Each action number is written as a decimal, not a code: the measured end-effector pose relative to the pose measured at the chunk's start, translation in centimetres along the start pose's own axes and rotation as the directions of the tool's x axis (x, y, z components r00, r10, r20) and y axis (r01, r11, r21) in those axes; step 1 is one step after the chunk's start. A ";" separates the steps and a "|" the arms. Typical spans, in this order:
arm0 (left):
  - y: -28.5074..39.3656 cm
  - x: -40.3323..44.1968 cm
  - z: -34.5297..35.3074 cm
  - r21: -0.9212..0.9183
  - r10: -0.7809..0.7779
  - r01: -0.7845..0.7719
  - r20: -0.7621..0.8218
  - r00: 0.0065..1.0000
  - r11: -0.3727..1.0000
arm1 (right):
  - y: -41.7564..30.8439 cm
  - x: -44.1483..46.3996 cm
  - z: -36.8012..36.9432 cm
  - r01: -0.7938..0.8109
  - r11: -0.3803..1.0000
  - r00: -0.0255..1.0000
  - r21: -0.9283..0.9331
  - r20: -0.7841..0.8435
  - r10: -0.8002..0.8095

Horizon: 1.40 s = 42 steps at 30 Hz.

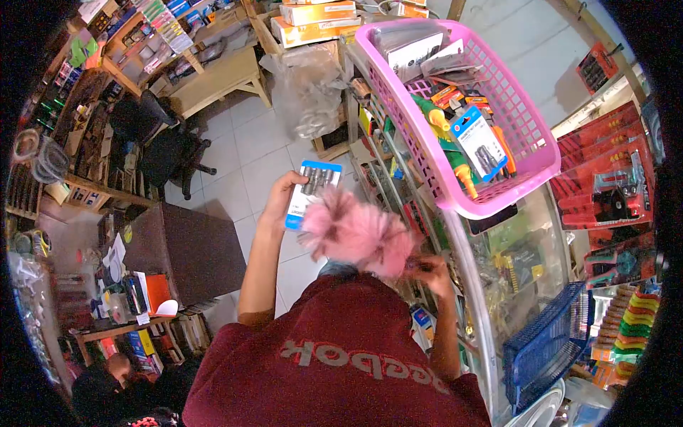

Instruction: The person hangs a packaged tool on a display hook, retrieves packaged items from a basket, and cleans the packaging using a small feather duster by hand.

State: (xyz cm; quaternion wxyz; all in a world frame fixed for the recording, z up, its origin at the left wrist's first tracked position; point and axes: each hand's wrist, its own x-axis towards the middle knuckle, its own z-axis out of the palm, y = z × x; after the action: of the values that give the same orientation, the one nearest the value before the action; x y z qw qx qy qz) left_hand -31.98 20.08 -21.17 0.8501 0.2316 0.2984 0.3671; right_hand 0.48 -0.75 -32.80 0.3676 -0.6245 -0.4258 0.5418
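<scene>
My left hand [276, 203] grips the edge of a carded pack [311, 183] with a blue and white backing and several dark metal bits or sockets under clear plastic. In my right hand [437, 276] is the dark handle of a pink feather duster [359, 235]. The duster's fluffy head, blurred by motion, overlaps the lower right of the pack. To the right, a pink plastic basket [455, 206] stands on a glass display counter [512, 270]. It holds a similar blue and white pack [478, 142], green and yellow nozzle-like pieces [462, 171] and other packaged goods.
A blue basket [544, 349] sits at the counter's lower right, near red hanging packs [605, 192]. Orange and white boxes [316, 28] are stacked at the back. Left are a black office chair [171, 135], a dark desk [196, 249] and crowded shelves. Another person [117, 377] is at lower left.
</scene>
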 end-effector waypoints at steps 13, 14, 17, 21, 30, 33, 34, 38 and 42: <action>0.3 -0.3 -1.1 0.057 -0.048 0.045 0.061 0.997 0.997 | -1.4 1.9 0.5 0.238 0.964 0.970 -0.116 0.072 -0.230; 0.5 -0.6 -0.9 0.059 -0.063 0.059 0.066 0.996 0.997 | -1.7 2.2 0.9 0.247 0.966 0.967 -0.081 -0.044 -0.251; 1.1 -1.9 1.7 0.078 -0.092 0.088 0.057 0.994 0.993 | -1.0 4.0 1.3 0.298 0.953 0.907 -0.058 -0.293 -0.301; 1.0 -1.5 -1.3 -0.010 -0.025 0.025 0.065 0.998 1.000 | 0.7 4.0 1.6 0.127 0.992 0.988 -0.009 -0.087 -0.127; 2.1 -0.4 -0.4 -0.009 0.067 -0.068 -0.045 0.997 0.998 | -2.3 2.3 1.7 0.281 0.935 0.951 -0.215 -0.064 -0.301; 2.1 1.1 -0.3 -0.072 0.121 -0.125 -0.062 0.991 0.990 | -3.1 1.2 1.3 0.341 0.914 0.939 -0.218 0.038 -0.341; 1.9 1.4 0.2 -0.074 0.147 -0.156 -0.120 0.982 0.985 | -3.3 0.9 1.1 0.376 0.906 0.927 -0.193 0.092 -0.364; 0.9 1.7 1.5 -0.236 0.258 -0.259 -0.035 0.966 0.937 | -1.4 1.5 1.6 0.352 0.925 0.927 -0.143 -0.083 -0.366; 0.5 1.7 1.5 -0.418 0.324 -0.296 -0.005 0.946 0.859 | -2.4 1.8 3.0 0.387 0.897 0.911 -0.214 -0.065 -0.408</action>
State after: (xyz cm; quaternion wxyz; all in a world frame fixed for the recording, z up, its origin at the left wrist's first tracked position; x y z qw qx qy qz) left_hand -30.25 21.43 -20.38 0.8187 0.1034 0.1447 0.5459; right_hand -2.68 1.78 -31.66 0.4296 -0.5857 -0.5754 0.3759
